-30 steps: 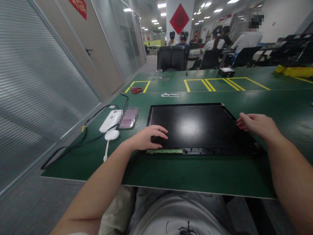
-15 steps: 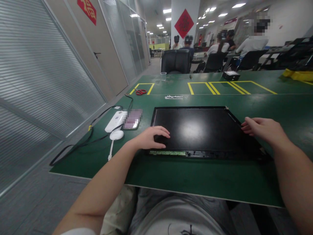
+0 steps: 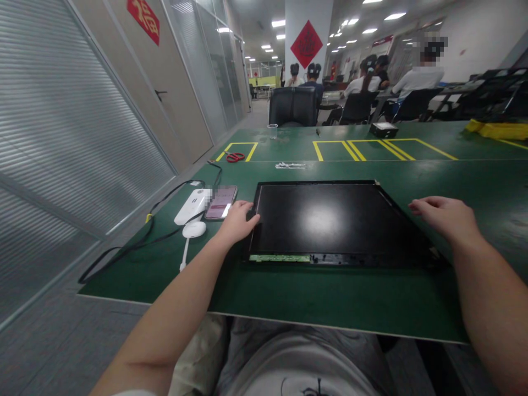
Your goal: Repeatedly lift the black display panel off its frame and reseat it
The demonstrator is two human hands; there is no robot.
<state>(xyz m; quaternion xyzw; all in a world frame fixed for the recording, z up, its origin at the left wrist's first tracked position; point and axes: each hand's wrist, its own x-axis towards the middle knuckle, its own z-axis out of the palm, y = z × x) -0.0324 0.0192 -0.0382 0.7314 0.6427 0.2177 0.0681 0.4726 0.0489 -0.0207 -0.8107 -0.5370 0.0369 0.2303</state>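
Observation:
A black flat display panel [image 3: 330,220] lies face up on the green table [image 3: 330,297], with a green circuit strip [image 3: 280,257] along its near edge. My left hand [image 3: 237,221] rests at the panel's left edge, fingers curled over the rim and touching it. My right hand [image 3: 445,216] hovers just beyond the panel's right edge, palm down, fingers loosely stretched toward the panel, holding nothing.
Left of the panel lie a phone [image 3: 221,201], a white power strip [image 3: 188,207] with a black cable, and a white round adapter [image 3: 193,229]. Red scissors [image 3: 235,157], a clear cup [image 3: 272,131] and a small black box [image 3: 383,129] sit farther back. Seated people work beyond.
My left hand slid off the panel's surface to its left edge. My right hand drew slightly away to the right of the panel.

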